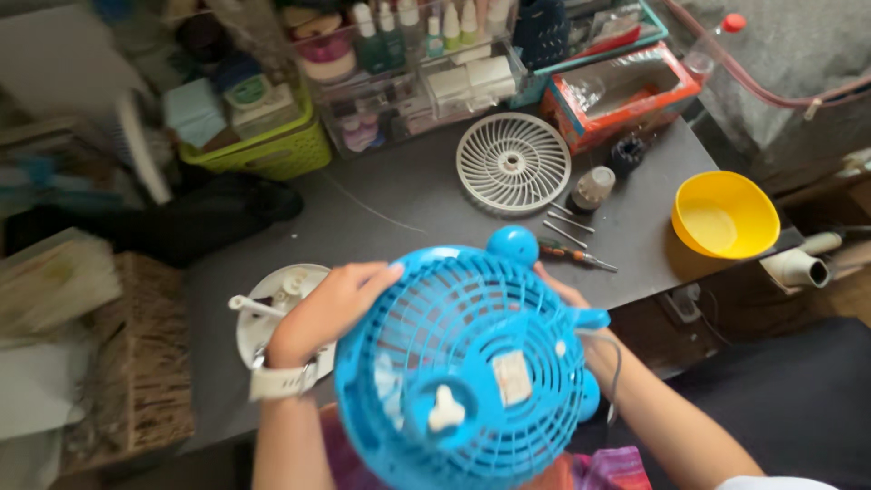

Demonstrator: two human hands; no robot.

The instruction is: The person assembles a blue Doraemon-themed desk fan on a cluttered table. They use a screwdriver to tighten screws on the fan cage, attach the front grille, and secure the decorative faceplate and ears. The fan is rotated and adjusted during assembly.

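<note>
Blue fan housing (463, 363) gripped by left hand (327, 308) fingers curled on rim, right hand (567, 295) mostly hidden, grip unclear

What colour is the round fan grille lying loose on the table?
White; the loose grille shows clearly in the head view, lying flat on the dark table.

The blue fan housing (463, 363) hides most of the right hand (567, 295), so only a strip of fingers shows past its rim, and its grip cannot be judged; the housing's lower edge is cut off by the frame's bottom; the white base part (272, 308) lies partly behind the left hand (331, 308) and wrist; the clutter at the left edge (54, 281) is blurred beyond telling; the bottles in the clear organiser (408, 54) are cut off at the top; the small screws (567, 222) are too fine to count surely.
</note>
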